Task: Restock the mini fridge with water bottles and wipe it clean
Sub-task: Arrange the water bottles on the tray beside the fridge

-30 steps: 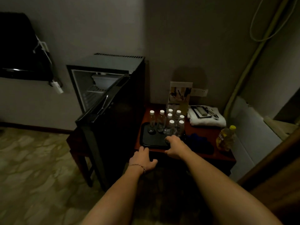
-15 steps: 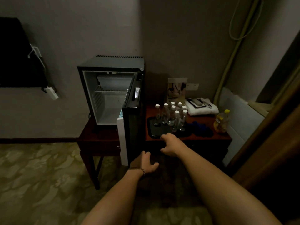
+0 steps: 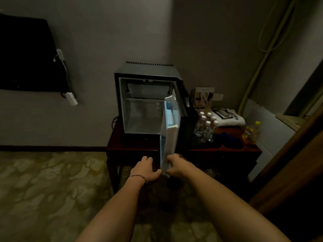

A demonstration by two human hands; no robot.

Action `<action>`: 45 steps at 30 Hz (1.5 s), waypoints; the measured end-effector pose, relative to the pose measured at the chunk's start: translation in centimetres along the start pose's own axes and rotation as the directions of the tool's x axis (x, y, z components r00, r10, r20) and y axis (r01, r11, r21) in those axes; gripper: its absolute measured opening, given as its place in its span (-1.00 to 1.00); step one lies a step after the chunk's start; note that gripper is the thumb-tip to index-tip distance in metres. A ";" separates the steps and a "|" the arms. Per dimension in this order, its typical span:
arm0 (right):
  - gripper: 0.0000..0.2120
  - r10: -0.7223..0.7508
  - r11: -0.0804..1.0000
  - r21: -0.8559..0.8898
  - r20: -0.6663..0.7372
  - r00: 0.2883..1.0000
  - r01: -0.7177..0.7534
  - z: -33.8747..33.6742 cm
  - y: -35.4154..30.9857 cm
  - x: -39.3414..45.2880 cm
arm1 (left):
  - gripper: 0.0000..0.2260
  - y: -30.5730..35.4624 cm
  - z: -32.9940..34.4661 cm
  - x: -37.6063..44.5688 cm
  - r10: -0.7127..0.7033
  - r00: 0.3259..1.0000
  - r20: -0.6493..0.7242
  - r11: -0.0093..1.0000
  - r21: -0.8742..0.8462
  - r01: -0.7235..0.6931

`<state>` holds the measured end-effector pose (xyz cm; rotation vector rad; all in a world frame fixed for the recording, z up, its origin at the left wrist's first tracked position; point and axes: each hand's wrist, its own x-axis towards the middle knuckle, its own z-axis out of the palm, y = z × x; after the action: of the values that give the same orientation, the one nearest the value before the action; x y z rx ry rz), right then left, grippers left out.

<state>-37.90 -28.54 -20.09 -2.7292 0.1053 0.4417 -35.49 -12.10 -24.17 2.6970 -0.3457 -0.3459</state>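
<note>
The black mini fridge (image 3: 148,69) stands on a dark wooden table with its white inside bare. Its door (image 3: 170,130) is swung out towards me and shows edge-on. My left hand (image 3: 146,169) is at the door's lower corner on the inner side, thumb against the edge. My right hand (image 3: 176,165) curls its fingers round the same corner from the outer side. Several water bottles (image 3: 207,127) with white caps stand on a black tray (image 3: 187,137) to the right of the fridge. A dark blue cloth (image 3: 230,138) lies beside the tray.
A yellow bottle (image 3: 251,132) stands at the right table's end, and a folded white towel (image 3: 229,120) with remotes on it lies behind. A dark screen (image 3: 26,55) hangs on the left wall. A wooden door (image 3: 297,163) edges in at the right.
The fridge door has swung wide open towards me. My right hand left the tray and came to the door's lower corner; my left hand moved up to it too.
</note>
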 end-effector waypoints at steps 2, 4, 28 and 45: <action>-0.60 -0.062 0.998 -0.002 -0.024 0.998 0.062 0.4 -2.6 1.3 | -0.50 -1.9 -1.4 0.1 -0.035 0.999 -0.023 0.999 -0.002 0.035; -0.61 -0.123 0.992 -0.026 -0.040 0.992 0.122 0.8 -4.8 3.0 | -0.50 -4.0 -2.4 0.6 -0.059 0.998 -0.036 0.998 -0.006 0.058; -0.56 0.114 0.993 0.030 -0.242 0.964 -0.110 -5.1 -9.8 30.6 | -0.36 -11.8 -12.4 27.5 0.010 1.000 0.009 0.997 0.070 -0.010; -0.21 0.187 0.981 0.102 -0.308 0.933 -0.163 -5.7 -5.2 50.2 | -0.25 -14.8 -9.5 45.5 0.291 0.956 0.027 0.955 0.051 -0.292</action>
<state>11.98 -26.55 -29.20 -2.7035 0.4434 0.0399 12.79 -8.65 -30.52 2.6436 -0.7584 -0.2776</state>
